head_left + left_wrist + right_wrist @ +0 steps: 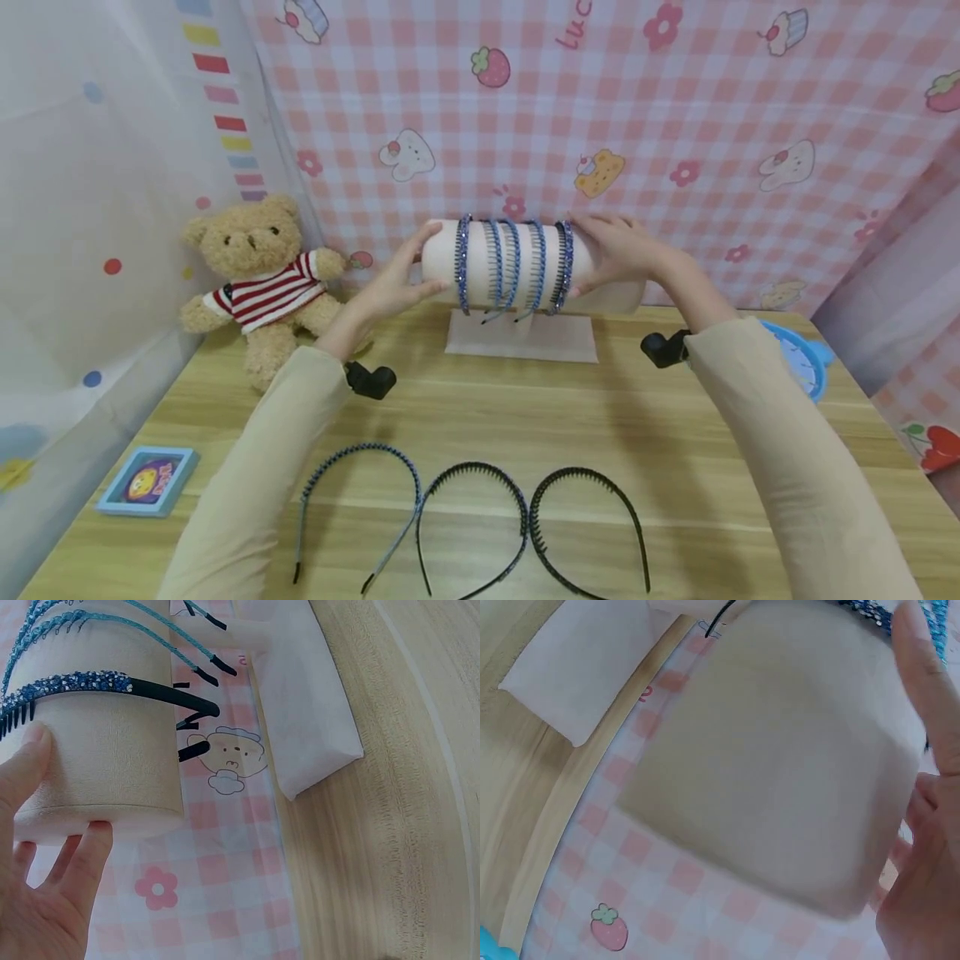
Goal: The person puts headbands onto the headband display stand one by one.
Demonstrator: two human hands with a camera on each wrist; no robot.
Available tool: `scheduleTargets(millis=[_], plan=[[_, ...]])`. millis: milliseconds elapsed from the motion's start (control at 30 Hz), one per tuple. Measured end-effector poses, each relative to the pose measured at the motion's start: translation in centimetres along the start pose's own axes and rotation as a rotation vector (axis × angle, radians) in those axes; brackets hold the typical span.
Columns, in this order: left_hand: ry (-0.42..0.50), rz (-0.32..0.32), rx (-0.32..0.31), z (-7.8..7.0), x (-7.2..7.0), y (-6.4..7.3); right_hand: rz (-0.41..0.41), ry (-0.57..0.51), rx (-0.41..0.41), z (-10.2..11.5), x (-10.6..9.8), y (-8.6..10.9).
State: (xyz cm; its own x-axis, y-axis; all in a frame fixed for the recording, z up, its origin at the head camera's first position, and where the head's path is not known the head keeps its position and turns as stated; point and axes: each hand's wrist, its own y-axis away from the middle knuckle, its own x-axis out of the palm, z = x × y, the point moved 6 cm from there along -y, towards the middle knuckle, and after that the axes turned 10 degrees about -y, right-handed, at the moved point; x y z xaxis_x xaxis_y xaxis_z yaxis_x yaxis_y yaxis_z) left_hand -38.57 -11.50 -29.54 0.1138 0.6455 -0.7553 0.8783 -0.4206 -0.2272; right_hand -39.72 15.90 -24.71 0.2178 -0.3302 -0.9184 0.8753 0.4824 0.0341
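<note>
A cream padded roll (618, 296) on a stand with a pale base (517, 340) carries several toothed headbands side by side. Blue glittery headbands sit outermost, at the left (462, 267) and at the right (565, 262); thin blue headbands (537, 262) lie between. My left hand (390, 287) is spread around the roll's left end. In the left wrist view its thumb touches the roll beside the glittery headband (82, 686), fingertips against the end face. My right hand (622, 250) spans the right-hand glittery headband, thumb at its front, fingers over the top; the fingertips behind are hidden.
Three more headbands lie along the table's front: a blue one (360, 448), a dark one (472, 465) and a black one (573, 471). A teddy bear (251, 250) sits at the left, above a small blue frame (183, 475). A round blue object (819, 375) is partly behind the right sleeve.
</note>
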Motion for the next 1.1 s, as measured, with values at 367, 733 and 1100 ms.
scheduleTargets(millis=[367, 733, 1100], plan=[[-0.006, -0.004, 0.008, 0.1, 0.0, -0.1, -0.042, -0.057, -0.05, 0.4, 0.6, -0.3], [-0.006, -0.013, 0.02, 0.1, 0.3, -0.1, -0.055, -0.019, -0.079, 1.4, 0.9, -1.1], [0.031, 0.006, -0.01, 0.3, 0.2, -0.2, -0.11, -0.123, -0.044, 0.5, 0.1, 1.2]])
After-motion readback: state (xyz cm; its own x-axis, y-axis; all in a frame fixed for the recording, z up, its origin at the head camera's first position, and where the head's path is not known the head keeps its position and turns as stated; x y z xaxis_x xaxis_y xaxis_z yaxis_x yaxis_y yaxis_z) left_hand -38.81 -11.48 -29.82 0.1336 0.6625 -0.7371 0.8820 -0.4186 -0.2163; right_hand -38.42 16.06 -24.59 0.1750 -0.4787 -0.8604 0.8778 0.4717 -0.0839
